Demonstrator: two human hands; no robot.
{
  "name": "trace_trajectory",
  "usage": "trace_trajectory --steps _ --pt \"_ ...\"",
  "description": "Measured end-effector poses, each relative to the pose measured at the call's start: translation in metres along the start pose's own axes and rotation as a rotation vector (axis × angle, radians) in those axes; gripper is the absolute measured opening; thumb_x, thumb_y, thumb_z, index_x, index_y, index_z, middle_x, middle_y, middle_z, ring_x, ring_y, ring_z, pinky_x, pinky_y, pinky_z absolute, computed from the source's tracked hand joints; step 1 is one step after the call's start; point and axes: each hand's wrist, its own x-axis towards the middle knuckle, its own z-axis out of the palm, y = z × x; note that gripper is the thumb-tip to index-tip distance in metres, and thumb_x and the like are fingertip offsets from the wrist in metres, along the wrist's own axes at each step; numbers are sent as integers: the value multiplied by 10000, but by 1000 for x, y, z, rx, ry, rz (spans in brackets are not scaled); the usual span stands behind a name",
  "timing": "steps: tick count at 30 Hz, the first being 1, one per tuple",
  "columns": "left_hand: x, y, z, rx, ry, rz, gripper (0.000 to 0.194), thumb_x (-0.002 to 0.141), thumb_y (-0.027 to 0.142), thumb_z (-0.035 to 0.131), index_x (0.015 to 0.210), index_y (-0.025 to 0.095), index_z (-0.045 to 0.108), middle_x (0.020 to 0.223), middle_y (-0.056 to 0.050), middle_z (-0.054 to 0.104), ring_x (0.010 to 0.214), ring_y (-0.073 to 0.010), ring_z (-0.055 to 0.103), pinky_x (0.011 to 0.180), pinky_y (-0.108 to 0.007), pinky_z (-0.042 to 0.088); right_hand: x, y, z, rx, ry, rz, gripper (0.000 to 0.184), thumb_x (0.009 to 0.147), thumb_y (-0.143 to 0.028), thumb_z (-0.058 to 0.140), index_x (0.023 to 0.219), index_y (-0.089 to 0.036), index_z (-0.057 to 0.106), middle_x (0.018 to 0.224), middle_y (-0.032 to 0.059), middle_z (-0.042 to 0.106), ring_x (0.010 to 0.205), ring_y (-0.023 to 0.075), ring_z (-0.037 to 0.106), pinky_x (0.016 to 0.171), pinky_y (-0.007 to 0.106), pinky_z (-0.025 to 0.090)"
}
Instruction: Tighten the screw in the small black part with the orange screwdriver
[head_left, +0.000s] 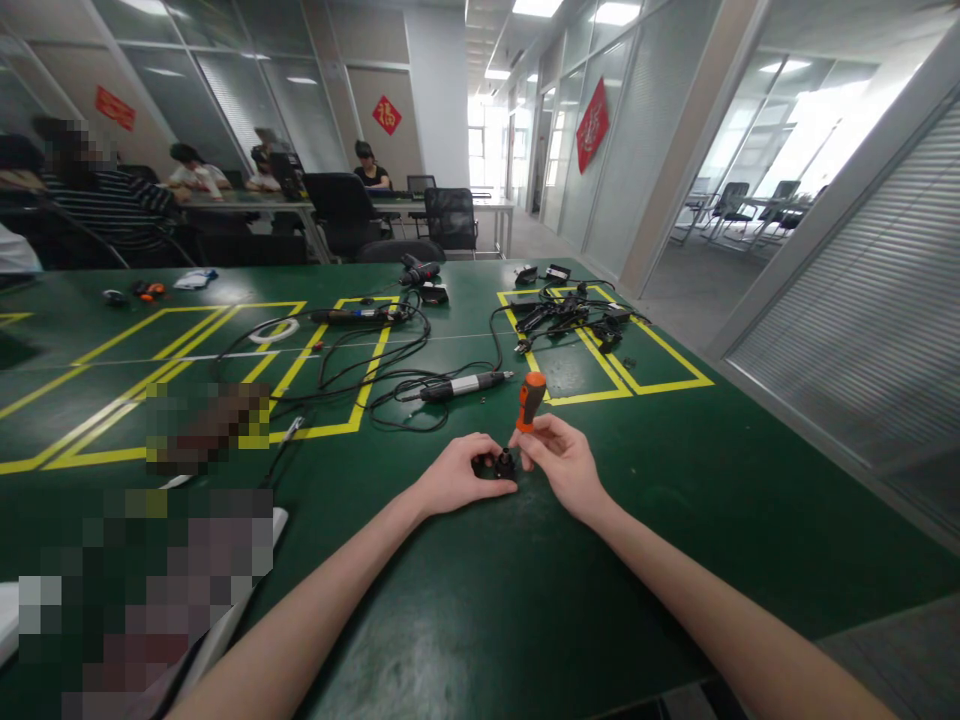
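My left hand [466,474] is closed around a small black part [505,464] low over the green tabletop, thumb on the near side and fingers on the far side. In my right hand [564,462] is a screwdriver [532,398] with an orange and dark grey handle. Its handle stands nearly upright, gripped near the lower end. The screwdriver's lower end is beside the black part; whether its tip touches the part I cannot tell. Just beyond my hands lies a grey and black electric screwdriver [463,387] with a cable.
Black parts and cables [559,312] lie within yellow tape outlines at the back right. A second corded tool [360,315] and a power drill [417,272] lie farther back. A white tape ring [274,331] is at left. Several people sit at far tables [255,199].
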Motion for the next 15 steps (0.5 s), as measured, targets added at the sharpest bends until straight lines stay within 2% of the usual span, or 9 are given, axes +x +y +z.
trace_trajectory --steps 6,9,12,15 --pt "0 -1 0 2 3 1 280 751 397 843 856 172 713 846 -8 634 783 -162 593 720 -271 463 2 -1 0 22 -27 2 347 865 -534 735 880 -191 688 774 23 694 514 110 552 527 277 476" --pt "0 0 0 4 3 2 285 753 413 839 861 177 721 842 -7 635 780 -163 593 720 -274 465 0 -2 0 43 -42 10 343 819 -504 794 921 -203 666 773 11 697 537 121 577 544 281 502" --pt "0 2 -1 5 3 5 285 757 417 835 860 176 724 839 -8 632 786 -165 588 719 -273 462 -1 -2 0 31 -39 5 344 781 -481 835 865 -208 643 751 4 694 544 122 573 552 280 508" --pt "0 2 -1 4 2 3 287 758 417 832 858 174 717 833 -5 625 778 -160 581 714 -270 457 0 -2 0 -5 -37 -2 326 809 -493 806 828 -199 667 725 6 679 544 124 567 557 284 500"
